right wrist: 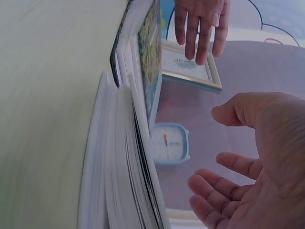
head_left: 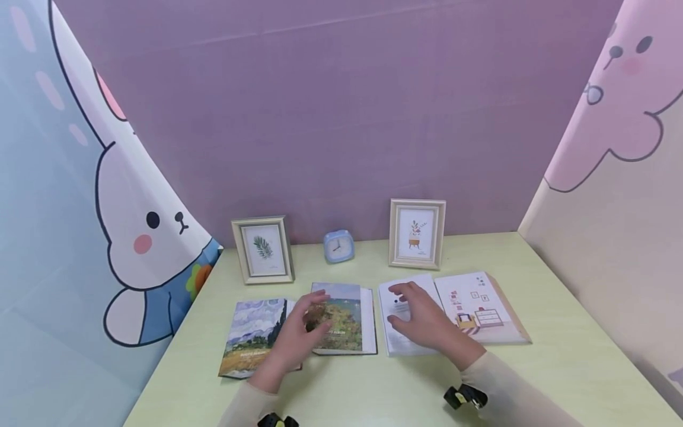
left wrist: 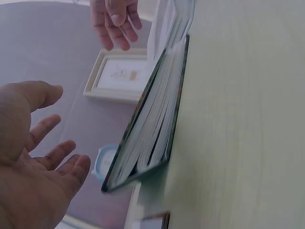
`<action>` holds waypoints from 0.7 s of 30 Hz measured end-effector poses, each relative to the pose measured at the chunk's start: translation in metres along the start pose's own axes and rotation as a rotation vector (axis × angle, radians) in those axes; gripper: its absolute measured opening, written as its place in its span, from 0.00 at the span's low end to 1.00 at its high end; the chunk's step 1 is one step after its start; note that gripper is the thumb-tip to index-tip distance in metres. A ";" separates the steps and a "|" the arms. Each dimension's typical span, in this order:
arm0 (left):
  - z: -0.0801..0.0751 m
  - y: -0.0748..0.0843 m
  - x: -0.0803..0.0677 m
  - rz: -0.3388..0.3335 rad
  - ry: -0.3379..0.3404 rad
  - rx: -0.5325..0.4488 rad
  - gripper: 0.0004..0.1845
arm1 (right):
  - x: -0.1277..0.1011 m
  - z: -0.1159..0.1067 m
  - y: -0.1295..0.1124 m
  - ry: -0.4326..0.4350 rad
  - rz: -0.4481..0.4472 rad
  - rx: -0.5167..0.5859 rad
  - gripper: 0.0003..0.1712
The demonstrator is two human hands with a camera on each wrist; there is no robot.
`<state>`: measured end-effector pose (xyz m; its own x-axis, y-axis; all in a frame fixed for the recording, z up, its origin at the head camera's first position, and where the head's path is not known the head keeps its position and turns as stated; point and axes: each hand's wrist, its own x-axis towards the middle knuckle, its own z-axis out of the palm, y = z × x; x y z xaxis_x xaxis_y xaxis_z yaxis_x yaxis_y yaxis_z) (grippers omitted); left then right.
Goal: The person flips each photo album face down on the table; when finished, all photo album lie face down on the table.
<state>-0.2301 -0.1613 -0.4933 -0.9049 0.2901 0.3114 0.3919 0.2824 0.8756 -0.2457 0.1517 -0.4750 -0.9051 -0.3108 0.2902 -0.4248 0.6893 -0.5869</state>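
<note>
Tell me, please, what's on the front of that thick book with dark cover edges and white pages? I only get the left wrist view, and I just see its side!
Observer: That thick, dark-edged, white-paged book has a painted scene with green and gold leaves on its cover.
Child: Pretty! What's past its right end?
Observer: A white-paged open book, with a chest of drawers drawn on its right page.
Child: Is anything standing left of the pale blue, rounded-square clock?
Observer: Yes, a pale, rectangular picture frame, showing a green leaf on white.
</note>
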 end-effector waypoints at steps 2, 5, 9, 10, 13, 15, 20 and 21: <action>-0.005 -0.003 0.000 0.012 0.026 0.006 0.26 | 0.002 0.004 -0.003 -0.003 -0.020 0.013 0.35; -0.010 -0.007 0.000 0.012 0.059 0.002 0.26 | 0.005 0.011 -0.008 -0.007 -0.036 0.022 0.36; -0.017 -0.012 -0.002 -0.031 0.112 -0.009 0.27 | 0.009 0.022 -0.015 -0.044 -0.026 0.026 0.36; -0.018 -0.014 -0.002 -0.043 0.122 -0.015 0.28 | 0.009 0.024 -0.017 -0.054 -0.024 0.027 0.37; -0.020 -0.018 -0.003 -0.083 0.143 -0.037 0.30 | 0.011 0.030 -0.021 -0.077 -0.023 0.039 0.37; -0.020 -0.019 -0.003 -0.110 0.146 -0.047 0.31 | 0.012 0.034 -0.023 -0.091 -0.026 0.060 0.38; -0.022 -0.021 -0.003 -0.158 0.152 -0.055 0.31 | 0.013 0.040 -0.027 -0.138 -0.032 0.100 0.40; -0.022 -0.022 -0.003 -0.165 0.153 -0.054 0.32 | 0.013 0.041 -0.027 -0.147 -0.035 0.098 0.40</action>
<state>-0.2396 -0.1883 -0.5054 -0.9723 0.1005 0.2110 0.2305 0.2641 0.9366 -0.2470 0.1023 -0.4860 -0.8793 -0.4309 0.2027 -0.4497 0.6116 -0.6509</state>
